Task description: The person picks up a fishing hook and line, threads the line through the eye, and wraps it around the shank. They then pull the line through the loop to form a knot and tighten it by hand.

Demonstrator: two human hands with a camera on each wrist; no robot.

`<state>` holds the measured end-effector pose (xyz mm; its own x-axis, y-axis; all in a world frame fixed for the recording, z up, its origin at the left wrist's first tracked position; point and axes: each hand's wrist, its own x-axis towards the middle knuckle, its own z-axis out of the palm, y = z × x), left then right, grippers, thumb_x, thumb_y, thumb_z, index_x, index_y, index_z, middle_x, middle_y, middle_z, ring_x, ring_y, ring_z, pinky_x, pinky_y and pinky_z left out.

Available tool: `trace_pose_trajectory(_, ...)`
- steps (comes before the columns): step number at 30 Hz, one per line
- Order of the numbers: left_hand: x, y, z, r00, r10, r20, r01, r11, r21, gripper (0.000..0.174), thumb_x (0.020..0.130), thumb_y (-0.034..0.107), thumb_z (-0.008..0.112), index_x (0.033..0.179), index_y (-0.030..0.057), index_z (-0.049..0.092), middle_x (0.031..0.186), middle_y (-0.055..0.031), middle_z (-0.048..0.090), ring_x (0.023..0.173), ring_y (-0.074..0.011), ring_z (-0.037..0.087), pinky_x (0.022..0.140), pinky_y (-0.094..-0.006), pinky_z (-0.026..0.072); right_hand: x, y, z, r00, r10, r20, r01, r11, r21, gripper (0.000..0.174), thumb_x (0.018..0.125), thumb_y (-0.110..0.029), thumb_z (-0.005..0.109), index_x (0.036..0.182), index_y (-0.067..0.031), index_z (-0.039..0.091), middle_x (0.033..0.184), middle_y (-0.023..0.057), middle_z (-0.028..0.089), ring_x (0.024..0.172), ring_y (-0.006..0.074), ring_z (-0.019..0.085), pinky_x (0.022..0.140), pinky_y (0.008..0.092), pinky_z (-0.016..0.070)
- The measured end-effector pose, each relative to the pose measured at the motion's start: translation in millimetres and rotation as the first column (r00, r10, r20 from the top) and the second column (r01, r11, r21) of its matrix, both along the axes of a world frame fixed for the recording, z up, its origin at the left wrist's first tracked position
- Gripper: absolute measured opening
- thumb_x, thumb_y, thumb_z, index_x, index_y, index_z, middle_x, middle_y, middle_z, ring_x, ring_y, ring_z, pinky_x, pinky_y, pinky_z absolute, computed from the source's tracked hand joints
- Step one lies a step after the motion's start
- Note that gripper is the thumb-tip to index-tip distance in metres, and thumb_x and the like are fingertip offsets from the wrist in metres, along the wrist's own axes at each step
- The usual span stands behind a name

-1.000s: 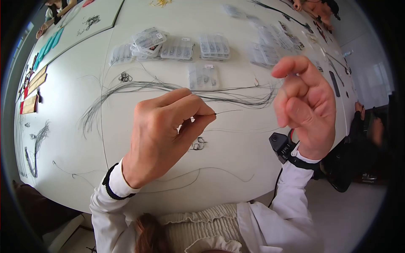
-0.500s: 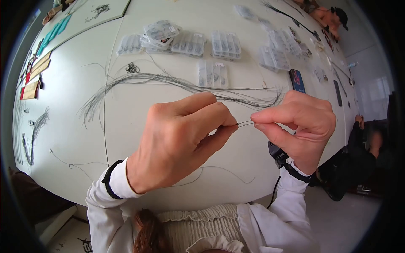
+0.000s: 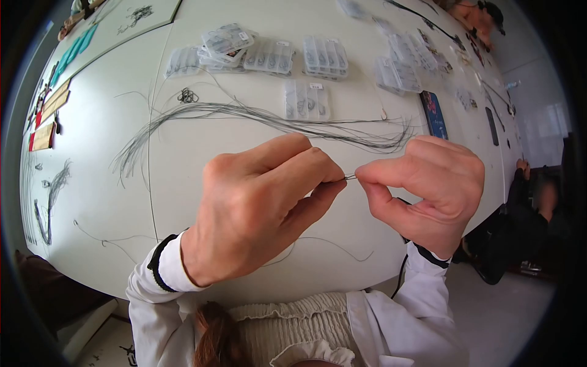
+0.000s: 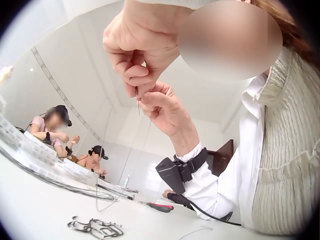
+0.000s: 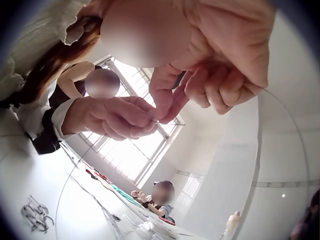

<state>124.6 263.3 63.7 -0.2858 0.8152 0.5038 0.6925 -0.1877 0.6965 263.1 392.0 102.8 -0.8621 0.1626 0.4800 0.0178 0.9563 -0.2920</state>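
Fingertip to fingertip over the table, both hands work on a thin fishing line (image 3: 350,177). My left hand (image 3: 257,202) pinches it between thumb and forefinger, where a small dark bit shows. Just to the right, my right hand (image 3: 428,183) pinches the line with thumb and forefinger, leaving a very short stretch between the hands. In the right wrist view a longer piece of line (image 5: 295,120) arcs away beside the right hand. Whatever lies inside the left fingers is hidden. Below, a heap of dark fish hooks (image 4: 95,228) lies on the table.
A long bundle of dark lines (image 3: 202,110) lies across the white table (image 3: 183,196). Behind it stand clear compartment boxes (image 3: 306,101), some stacked. A blue phone-like slab (image 3: 434,115) lies at right. Red-and-black handles (image 4: 161,207) show in the left wrist view. Other people sit farther off.
The right hand, earlier raised apart at the right, has come down and left to pinch the line. Over the last half second it has moved closer to the left fingertips.
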Motion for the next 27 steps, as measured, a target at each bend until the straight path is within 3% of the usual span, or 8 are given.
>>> trace_pose_trajectory(10, -1, -1, 3, 0.998, -0.008, -0.058, 0.006, 0.999, -0.038, 0.013, 0.063, -0.003, 0.072, 0.072, 0.0043, 0.065, 0.059, -0.0016, 0.054, 0.045, -0.0077, 0.049, 0.039, -0.0214, 0.0355, 0, 1, 0, 1.000, 0.024, 0.016, -0.026, 0.995, 0.100, 0.029, 0.044, 0.005, 0.066, 0.069, -0.0084, 0.067, 0.049, -0.0004, 0.042, 0.041, 0.0151, 0.040, 0.039, 0.0251, 0.0279)
trace_pose_trajectory(13, -2, -2, 3, 0.994, -0.001, -0.111, -0.002, 1.000, -0.026, 0.013, 0.063, -0.001, 0.073, 0.073, 0.0045, 0.066, 0.061, -0.0024, 0.056, 0.047, -0.0097, 0.053, 0.041, -0.0222, 0.0377, -2, 5, -6, 0.994, 0.102, -0.036, -0.097, 0.990, 0.105, 0.034, 0.043, 0.002, 0.070, 0.076, -0.0085, 0.069, 0.060, 0.0006, 0.048, 0.043, 0.0119, 0.039, 0.040, 0.0232, 0.0282)
trace_pose_trajectory(15, -2, -4, 4, 0.992, 0.014, -0.123, -0.018, 0.999, -0.029, 0.013, 0.063, 0.000, 0.074, 0.073, 0.0051, 0.067, 0.063, -0.0035, 0.058, 0.050, -0.0114, 0.055, 0.042, -0.0225, 0.0387, -6, 1, 1, 0.999, 0.049, 0.001, -0.048, 0.982, -0.183, 0.038, 0.046, 0.000, 0.076, 0.083, -0.0089, 0.070, 0.077, 0.0021, 0.053, 0.047, 0.0074, 0.040, 0.042, 0.0205, 0.0290)
trace_pose_trajectory(16, -1, -5, 6, 0.992, 0.014, -0.124, -0.018, 0.999, -0.028, 0.013, 0.063, 0.000, 0.074, 0.073, 0.0051, 0.067, 0.063, -0.0035, 0.058, 0.050, -0.0114, 0.055, 0.042, -0.0225, 0.0387, -6, 1, 5, 0.999, 0.049, 0.000, -0.048, 0.982, -0.182, 0.038, 0.046, 0.000, 0.076, 0.083, -0.0089, 0.070, 0.077, 0.0021, 0.053, 0.047, 0.0074, 0.040, 0.042, 0.0205, 0.0290)
trace_pose_trajectory(18, 0, -7, 9, 0.990, 0.040, -0.138, -0.047, 0.998, -0.049, 0.013, 0.064, 0.001, 0.073, 0.075, 0.0050, 0.067, 0.064, -0.0040, 0.060, 0.052, -0.0121, 0.058, 0.043, -0.0223, 0.0414, -4, 3, 13, 0.980, 0.059, 0.191, 0.065, 0.809, -0.585, 0.036, 0.053, -0.003, 0.079, 0.088, -0.0065, 0.069, 0.089, 0.0036, 0.054, 0.053, 0.0037, 0.042, 0.046, 0.0183, 0.0313)
trace_pose_trajectory(19, 1, -8, 9, 0.989, 0.040, -0.139, -0.047, 0.998, -0.048, 0.013, 0.064, 0.001, 0.073, 0.075, 0.0050, 0.067, 0.064, -0.0040, 0.060, 0.052, -0.0121, 0.058, 0.043, -0.0223, 0.0414, -3, 4, 12, 0.980, 0.059, 0.190, 0.064, 0.809, -0.584, 0.036, 0.053, -0.003, 0.079, 0.088, -0.0065, 0.069, 0.089, 0.0036, 0.054, 0.053, 0.0037, 0.042, 0.046, 0.0183, 0.0313)
trace_pose_trajectory(21, 2, -9, 7, 0.971, 0.082, -0.225, -0.077, 0.997, 0.031, 0.015, 0.064, 0.002, 0.073, 0.078, 0.0039, 0.068, 0.066, -0.0044, 0.061, 0.055, -0.0129, 0.060, 0.044, -0.0226, 0.0449, -2, 5, 6, 0.975, 0.071, 0.209, 0.138, 0.546, -0.826, 0.026, 0.061, -0.004, 0.078, 0.086, -0.0031, 0.069, 0.086, 0.0039, 0.055, 0.057, 0.0023, 0.042, 0.049, 0.0172, 0.0314)
trace_pose_trajectory(27, 5, -10, 9, 0.935, 0.081, -0.345, -0.051, 0.994, 0.093, 0.019, 0.063, 0.002, 0.074, 0.080, 0.0016, 0.067, 0.069, -0.0047, 0.061, 0.056, -0.0135, 0.062, 0.044, -0.0232, 0.0462, -4, 3, -4, 0.975, 0.088, 0.202, 0.133, 0.494, -0.859, 0.006, 0.070, 0.003, 0.068, 0.075, 0.0011, 0.065, 0.082, 0.0057, 0.056, 0.060, 0.0043, 0.047, 0.052, 0.0162, 0.0350)
